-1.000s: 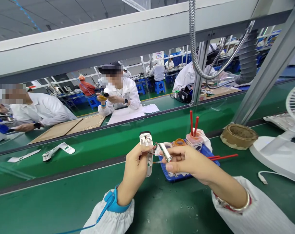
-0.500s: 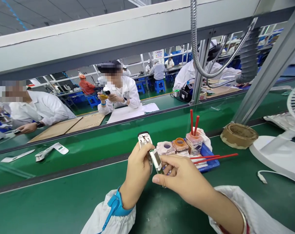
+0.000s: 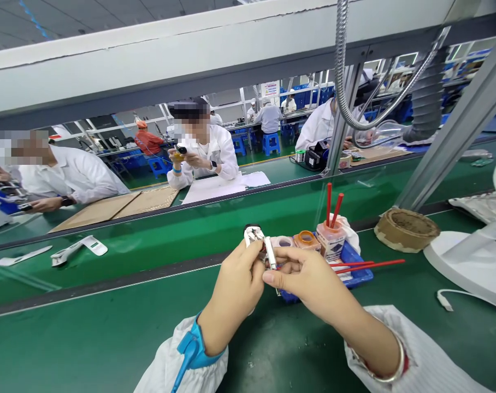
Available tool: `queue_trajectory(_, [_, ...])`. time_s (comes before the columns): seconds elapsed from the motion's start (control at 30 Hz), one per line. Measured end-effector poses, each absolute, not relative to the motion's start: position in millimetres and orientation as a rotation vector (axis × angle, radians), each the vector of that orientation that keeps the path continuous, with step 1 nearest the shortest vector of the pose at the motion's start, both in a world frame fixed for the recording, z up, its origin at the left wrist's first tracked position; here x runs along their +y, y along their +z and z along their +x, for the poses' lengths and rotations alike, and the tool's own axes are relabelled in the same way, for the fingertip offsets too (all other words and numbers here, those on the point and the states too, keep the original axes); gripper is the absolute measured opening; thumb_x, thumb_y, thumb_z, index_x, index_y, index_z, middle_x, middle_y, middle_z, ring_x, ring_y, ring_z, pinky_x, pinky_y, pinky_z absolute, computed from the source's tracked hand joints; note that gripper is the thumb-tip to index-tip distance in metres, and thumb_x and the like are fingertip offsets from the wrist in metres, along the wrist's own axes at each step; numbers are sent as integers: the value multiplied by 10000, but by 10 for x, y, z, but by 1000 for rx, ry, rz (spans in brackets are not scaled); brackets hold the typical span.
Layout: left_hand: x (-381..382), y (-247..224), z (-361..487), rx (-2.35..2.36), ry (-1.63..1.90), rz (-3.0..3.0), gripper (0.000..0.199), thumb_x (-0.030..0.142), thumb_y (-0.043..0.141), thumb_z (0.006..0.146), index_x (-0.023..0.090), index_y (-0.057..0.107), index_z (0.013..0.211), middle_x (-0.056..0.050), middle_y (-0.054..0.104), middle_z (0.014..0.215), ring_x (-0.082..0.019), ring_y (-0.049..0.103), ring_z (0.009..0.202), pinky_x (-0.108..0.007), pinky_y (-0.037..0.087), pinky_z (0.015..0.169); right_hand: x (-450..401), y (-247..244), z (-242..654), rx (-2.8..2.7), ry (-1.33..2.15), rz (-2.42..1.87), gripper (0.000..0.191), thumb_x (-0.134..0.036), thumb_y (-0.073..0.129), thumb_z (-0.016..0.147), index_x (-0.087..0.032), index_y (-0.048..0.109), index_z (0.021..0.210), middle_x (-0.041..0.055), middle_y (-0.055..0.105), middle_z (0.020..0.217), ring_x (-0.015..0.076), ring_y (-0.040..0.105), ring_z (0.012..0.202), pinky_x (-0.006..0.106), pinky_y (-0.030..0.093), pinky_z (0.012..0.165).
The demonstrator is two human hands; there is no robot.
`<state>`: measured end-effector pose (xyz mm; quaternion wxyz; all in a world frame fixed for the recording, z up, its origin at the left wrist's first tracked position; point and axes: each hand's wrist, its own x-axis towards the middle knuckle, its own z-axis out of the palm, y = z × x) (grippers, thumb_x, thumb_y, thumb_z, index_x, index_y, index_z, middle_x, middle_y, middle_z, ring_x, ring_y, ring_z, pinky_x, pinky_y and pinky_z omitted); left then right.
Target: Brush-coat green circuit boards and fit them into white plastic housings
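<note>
My left hand (image 3: pixel 236 281), with a blue strap (image 3: pixel 196 344) at its wrist, is wrapped round a white housing (image 3: pixel 254 233) with a dark rounded end and small parts inside. My right hand (image 3: pixel 309 278) pinches a small white module (image 3: pixel 270 253) between thumb and fingers, close against the housing's right side. The module now shows its narrow edge. Whether the two pieces touch is hidden by my fingers. Both hands are above the green bench (image 3: pixel 108 338).
Behind my right hand a blue tray (image 3: pixel 356 277) holds small jars and red sticks (image 3: pixel 336 210). A tape roll (image 3: pixel 407 229) and white fan (image 3: pixel 469 256) stand right. White curved parts (image 3: pixel 79 250) lie left. People in white coats sit across the belt.
Both hands have moved slightly right and come closer together. The white module has turned from showing its grey face to showing its edge. The camera view has shifted a little.
</note>
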<state>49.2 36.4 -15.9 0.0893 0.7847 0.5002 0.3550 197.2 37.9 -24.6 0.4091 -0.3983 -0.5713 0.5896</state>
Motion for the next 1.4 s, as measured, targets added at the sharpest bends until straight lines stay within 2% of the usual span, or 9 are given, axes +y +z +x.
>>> queue_trajectory(0.17, [313, -56, 480, 1288, 931, 2323, 333, 47, 493, 721, 190, 521, 1021, -34, 597, 951, -157, 544, 814, -244, 422, 718, 394, -132, 2079, -1314, 1661, -914, 345, -314, 779, 625, -141, 658, 897, -9, 571, 694, 69, 475, 536, 198, 407, 499])
queue_trajectory(0.3, [357, -125, 484, 1313, 957, 2275, 356, 100, 522, 761, 182, 510, 1107, -53, 613, 1024, -169, 561, 886, -257, 430, 767, 397, -88, 2102, -1298, 1683, -955, 369, -358, 762, 643, -143, 653, 923, 0, 573, 697, 94, 529, 585, 210, 458, 527])
queue_trajectory(0.47, [409, -163, 490, 1373, 1014, 2132, 291, 113, 496, 802, 184, 593, 1068, -38, 653, 974, -160, 585, 844, -244, 435, 745, 374, -115, 2066, -1398, 1555, -1028, 404, -422, 713, 687, -177, 634, 999, -22, 525, 646, 107, 523, 551, 243, 475, 527])
queue_trajectory(0.63, [414, -109, 475, 1359, 1045, 1952, 275, 128, 486, 814, 226, 705, 948, 9, 680, 835, -143, 593, 750, -220, 429, 666, 310, -113, 1972, -1576, 1210, -1161, 369, -330, 713, 689, -225, 639, 1035, -17, 531, 740, 81, 487, 494, 219, 426, 471])
queue_trajectory(0.77, [401, -91, 457, 1313, 1061, 1894, 303, 105, 473, 800, 217, 723, 930, 4, 690, 813, -153, 602, 743, -225, 445, 656, 256, -119, 1908, -1636, 1031, -1175, 335, -289, 710, 695, -235, 644, 1019, 6, 562, 856, 96, 543, 527, 240, 458, 526])
queue_trajectory(0.87, [381, -74, 457, 1305, 1039, 1940, 307, 105, 461, 807, 209, 715, 944, -6, 690, 815, -154, 597, 730, -231, 449, 653, 250, -128, 1921, -1652, 1003, -1181, 319, -291, 686, 716, -238, 644, 1028, 6, 566, 818, 109, 551, 538, 246, 458, 528])
queue_trajectory(1.03, [348, -34, 460, 1383, 993, 2149, 242, 92, 531, 766, 199, 693, 910, 4, 655, 779, -130, 551, 681, -216, 421, 631, 351, -84, 2076, -1564, 1474, -1119, 287, -360, 619, 771, -176, 647, 989, -31, 503, 575, 97, 492, 486, 220, 448, 480])
queue_trajectory(1.27, [313, -89, 437, 1420, 964, 2331, 179, 94, 538, 763, 185, 640, 878, -14, 624, 812, -131, 536, 682, -220, 403, 619, 426, -18, 2213, -1453, 1762, -1000, 312, -431, 638, 749, -135, 601, 659, -32, 496, 528, 65, 486, 438, 173, 420, 433])
queue_trajectory(1.4, [330, -95, 445, 1464, 912, 2361, 216, 121, 473, 829, 194, 643, 941, -37, 627, 834, -146, 548, 708, -236, 402, 629, 379, -43, 2127, -1455, 1670, -1053, 266, -401, 642, 753, -151, 655, 841, -27, 530, 582, 79, 513, 471, 188, 461, 458])
